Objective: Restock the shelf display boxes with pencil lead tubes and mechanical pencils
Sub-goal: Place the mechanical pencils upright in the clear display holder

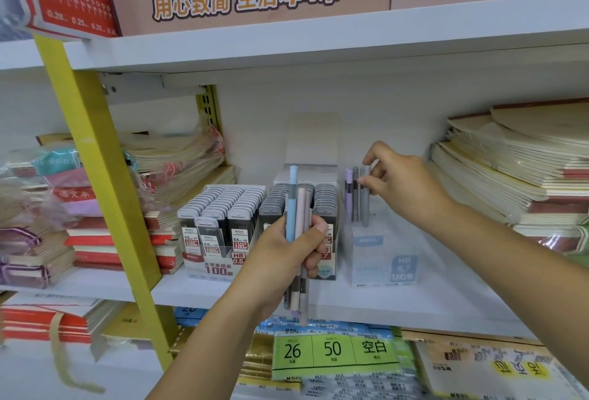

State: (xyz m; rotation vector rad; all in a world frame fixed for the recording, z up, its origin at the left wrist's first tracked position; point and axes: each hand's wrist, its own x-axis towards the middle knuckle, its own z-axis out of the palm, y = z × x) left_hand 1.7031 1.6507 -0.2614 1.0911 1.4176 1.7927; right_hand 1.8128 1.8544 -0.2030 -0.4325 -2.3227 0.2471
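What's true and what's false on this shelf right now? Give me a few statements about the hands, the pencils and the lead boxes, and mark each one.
1. The left hand grips a bundle of mechanical pencils. True.
2. The right hand is empty. False: it pinches the top of a grey pencil standing in the pale display box.
3. The HB 0.5 display box holds rows of lead tubes. True.
4. The pale display box is packed full of pencils. False: only a few stand along its left side.
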